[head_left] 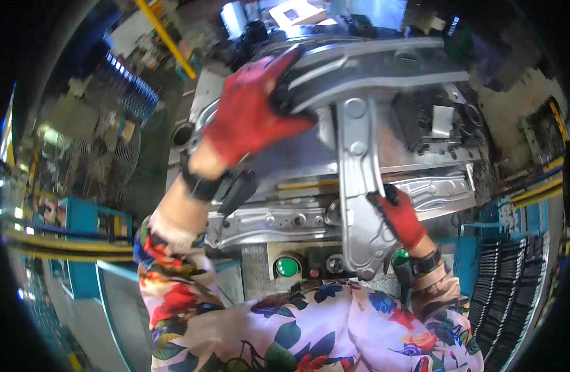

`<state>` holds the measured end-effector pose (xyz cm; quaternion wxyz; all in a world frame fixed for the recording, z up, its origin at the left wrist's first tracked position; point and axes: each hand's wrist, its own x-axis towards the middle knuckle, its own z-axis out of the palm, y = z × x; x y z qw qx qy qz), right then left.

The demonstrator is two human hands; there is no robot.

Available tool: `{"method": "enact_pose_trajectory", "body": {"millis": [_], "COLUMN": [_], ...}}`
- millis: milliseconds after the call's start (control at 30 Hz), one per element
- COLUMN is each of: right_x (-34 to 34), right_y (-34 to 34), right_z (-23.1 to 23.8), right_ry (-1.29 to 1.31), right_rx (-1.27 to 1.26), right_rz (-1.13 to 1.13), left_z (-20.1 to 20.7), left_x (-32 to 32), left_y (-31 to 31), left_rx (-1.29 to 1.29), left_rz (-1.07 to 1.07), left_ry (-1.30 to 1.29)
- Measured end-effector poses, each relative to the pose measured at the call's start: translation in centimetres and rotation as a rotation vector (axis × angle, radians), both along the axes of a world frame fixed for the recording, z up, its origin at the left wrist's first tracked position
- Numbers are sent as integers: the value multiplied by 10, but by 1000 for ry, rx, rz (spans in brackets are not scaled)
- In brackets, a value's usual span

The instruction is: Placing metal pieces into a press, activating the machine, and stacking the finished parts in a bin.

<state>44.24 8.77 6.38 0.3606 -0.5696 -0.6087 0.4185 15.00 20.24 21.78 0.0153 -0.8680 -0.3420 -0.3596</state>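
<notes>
A red glove with black fingertips covers my left hand (251, 111), somewhat blurred. Its fingers and thumb are wrapped round the left end of a long curved stamped sheet-metal panel (384, 65), which lies crosswise at the far side. My right hand (401, 217), gloved alike, grips the right edge of a narrower stamped metal bracket (357, 167) running from under that panel toward me. Whether the two parts touch cannot be made out. Beneath the bracket, another stamped metal panel (266, 220) lies along the near side of the metal bench, partly covered.
Green push buttons (287, 266) and a small red one (314, 273) sit on the near edge. A black fixture (421, 121) stands right of the bracket. Blue racks flank me, the right one by a stack of dark parts (505, 279). A large fan (105, 158) stands left.
</notes>
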Motion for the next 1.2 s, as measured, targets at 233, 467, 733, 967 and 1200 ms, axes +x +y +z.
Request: {"method": "enact_pose_trajectory", "body": {"millis": [233,467,733,967,1200], "right_x": [24,16,27,27,-30], "right_y": [24,31,28,30,36], "right_z": [-13,12,6,-2,51], "right_ry": [-24,-281,-684,-525,294], "right_rx": [-38,217,368,182,157], "right_rz": [1,64,174,89,-6], "left_z": [-70,-169,-250,-256,-250], "left_x": [-146,-175,-162,-154,-170], "left_y": [-168,-192,-150,-138,-144], "left_rx": [-454,-567,-586,-687,-647], "left_rz": [270,319,216,258,272], "left_ry": [140,259,387,483,575]}}
